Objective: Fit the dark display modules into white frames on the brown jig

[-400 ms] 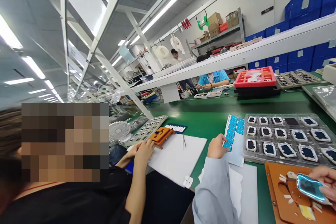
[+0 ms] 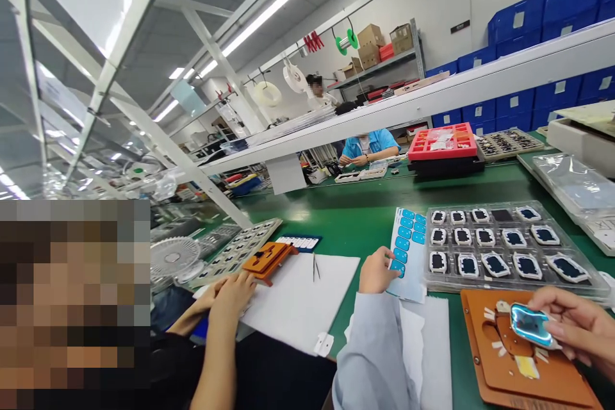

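Observation:
My left hand (image 2: pixel 377 271), in a pale grey-blue sleeve, has its thumb and fingertips closed on the lower left of a sheet of blue stickers (image 2: pixel 412 291). Whether it grips the sheet or a single sticker's edge I cannot tell. At the right, my right hand (image 2: pixel 574 327) holds a small white-framed part with a glossy, blue-shining face (image 2: pixel 528 323), tilted between thumb and fingers. Beneath that part lies an orange fixture board (image 2: pixel 485 359) with a rounded recess, white tabs and a yellow patch. A clear plastic tray (image 2: pixel 435 285) of similar white-framed dark parts stands behind the fixture.
To my left, a co-worker's hands (image 2: pixel 235 291) rest at an orange block fixture (image 2: pixel 266 261). White sheets (image 2: pixel 298 307), tweezers (image 2: pixel 314 266) and a parts tray (image 2: pixel 259 230) lie there. Behind are a red compartment box (image 2: pixel 442 141) and a long white shelf beam (image 2: pixel 365 125).
The view has swung to the right, so everything sits farther left. My left hand remains at the sticker sheet; my right hand still holds the white-framed part above the fixture.

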The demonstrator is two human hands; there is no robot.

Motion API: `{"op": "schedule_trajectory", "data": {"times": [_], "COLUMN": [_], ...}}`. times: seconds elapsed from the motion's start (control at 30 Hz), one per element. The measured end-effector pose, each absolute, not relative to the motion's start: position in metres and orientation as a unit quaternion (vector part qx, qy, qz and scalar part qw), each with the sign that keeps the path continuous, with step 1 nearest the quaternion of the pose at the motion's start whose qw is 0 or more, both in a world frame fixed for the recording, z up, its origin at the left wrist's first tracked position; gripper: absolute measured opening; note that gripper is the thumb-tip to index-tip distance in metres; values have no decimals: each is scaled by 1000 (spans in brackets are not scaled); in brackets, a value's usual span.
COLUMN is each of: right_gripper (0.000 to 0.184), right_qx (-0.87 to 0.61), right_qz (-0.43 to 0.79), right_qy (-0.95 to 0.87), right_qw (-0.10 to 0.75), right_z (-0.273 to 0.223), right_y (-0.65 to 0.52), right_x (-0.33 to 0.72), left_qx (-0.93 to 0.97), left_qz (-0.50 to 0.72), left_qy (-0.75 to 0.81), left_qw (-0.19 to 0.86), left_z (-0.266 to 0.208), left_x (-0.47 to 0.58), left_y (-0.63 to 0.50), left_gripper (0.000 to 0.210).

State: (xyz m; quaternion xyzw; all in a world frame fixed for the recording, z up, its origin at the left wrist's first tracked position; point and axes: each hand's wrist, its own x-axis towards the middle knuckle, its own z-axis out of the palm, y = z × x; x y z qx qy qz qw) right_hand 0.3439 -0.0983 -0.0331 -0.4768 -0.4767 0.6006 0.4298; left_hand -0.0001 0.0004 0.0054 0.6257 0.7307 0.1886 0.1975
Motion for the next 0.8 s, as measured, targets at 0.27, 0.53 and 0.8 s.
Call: {"op": "schedule_trajectory", "data": {"times": [0.27, 0.53, 0.8], "right_gripper": [47, 46, 47], "right_qx": [-465, -425, -430], "right_qz": [602, 612, 600], "right_qy": [-503, -513, -508], "right_qw": [411, 426, 444], "right_z": [-15, -21, -10], "right_y": [-101, -99, -105], "right_x": [341, 343, 339], "left_qx": [627, 625, 619], "left_qz": [163, 122, 94], "left_qy": [740, 756, 766], "left_qw": [179, 150, 144], "left_z": [5, 7, 3], "left_x": [0, 2, 4], "left_y": [1, 1, 3], "left_gripper": [33, 33, 30]}}
